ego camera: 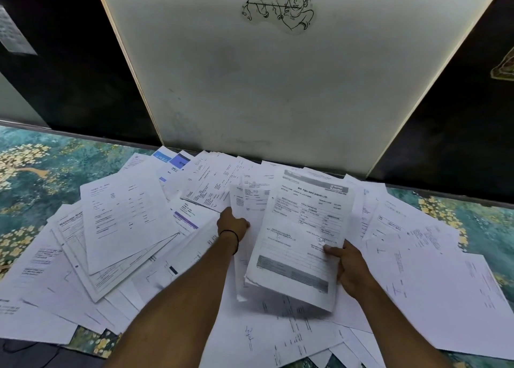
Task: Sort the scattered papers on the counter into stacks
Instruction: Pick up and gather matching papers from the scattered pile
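Observation:
Many white printed papers [125, 223] lie scattered and overlapping across a counter with a teal floral surface [41, 159]. My right hand [349, 267] grips a stack of sheets [300, 239] at its right edge, thumb on top; the top sheet is a printed form with grey bands. My left hand [232, 224], a black band on its wrist, holds a single sheet [244, 200] just left of the stack, lifted over the pile.
A white panel [264, 89] with a line drawing rises behind the papers, between dark wall sections [69, 61]. More sheets [431, 284] cover the right side and the front edge of the counter. Teal surface shows at far left and far right.

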